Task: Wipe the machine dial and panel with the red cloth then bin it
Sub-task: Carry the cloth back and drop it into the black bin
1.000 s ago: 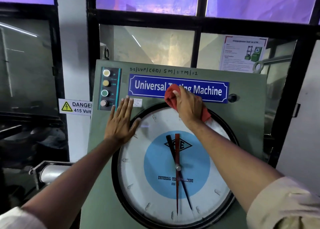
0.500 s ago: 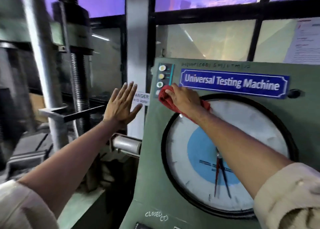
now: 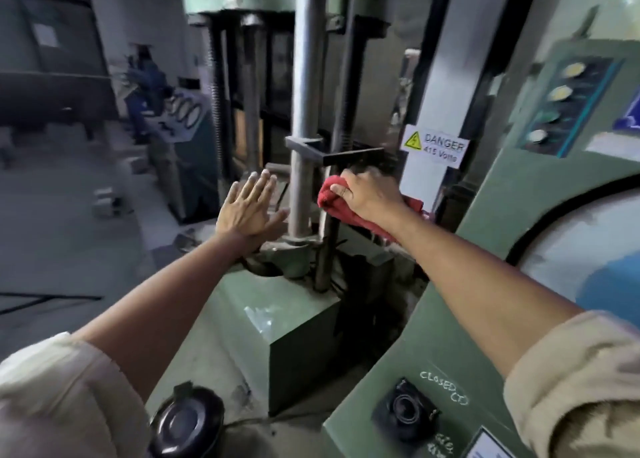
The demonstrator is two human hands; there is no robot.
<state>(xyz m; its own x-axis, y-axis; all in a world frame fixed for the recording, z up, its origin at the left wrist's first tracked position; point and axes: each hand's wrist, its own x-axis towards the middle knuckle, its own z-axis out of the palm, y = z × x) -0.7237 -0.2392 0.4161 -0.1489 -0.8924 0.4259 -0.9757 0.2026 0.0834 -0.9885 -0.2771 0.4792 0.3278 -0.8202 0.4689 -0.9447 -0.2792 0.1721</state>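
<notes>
Red cloth [image 3: 349, 206], one piece, is gripped in the right hand [image 3: 367, 194], fingers curled shut around it, left of the green panel [image 3: 433, 322] and its dial [image 3: 588, 222]. Four round buttons [image 3: 557, 93] are counted on the panel. A workshop floor [image 3: 69, 242] is seen beyond. The left hand [image 3: 247, 208] is held flat, fingers spread, empty.

We see a grey concrete floor [image 3: 62, 235] spreading to the left, with another green machine [image 3: 183, 166] standing far off. Steel columns [image 3: 306, 86] rise ahead; a danger sign [image 3: 434, 145] hangs on the white pillar [image 3: 446, 59] at right. Light is dim.
</notes>
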